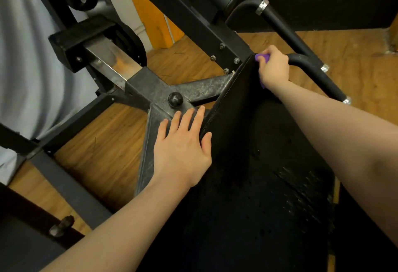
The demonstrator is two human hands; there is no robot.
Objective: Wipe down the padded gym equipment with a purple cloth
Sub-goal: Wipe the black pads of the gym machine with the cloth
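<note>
Two bare forearms reach in from the bottom edge, nearest the lens, over a black padded seat (254, 185) that fills the area from 6 o'clock up toward the centre. Its vinyl looks matte and finely pebbled, with a patch of shiny worn streaks at about 4 o'clock.

Starting at 9 o'clock, a blurred grey fabric surface fills the left edge beside black square-tube frame rails (71, 187) that run over a wood-grain floor (103, 148). A polished steel bar (109, 64), rust-tinted in places, slides into a black sleeve at 10 o'clock. At centre, a scuffed, speckled metal bracket (150, 90) carries a round black knob (175, 99).

Just below that knob, the left hand (183, 144) lies flat with fingers straight and spread, palm on the bracket and the seat's left edge, thumb against the pad; it holds nothing.

At 1 o'clock, the right hand (273, 67) is curled around a bunched purple cloth (263, 57), pressing it against the narrow top corner of the seat; only small bits of cloth show above and below the fingers. Right beside it runs a curved black foam-covered handle (310, 64) with chrome end collars, and a large dark pad (323, 0) spans the upper right.
</note>
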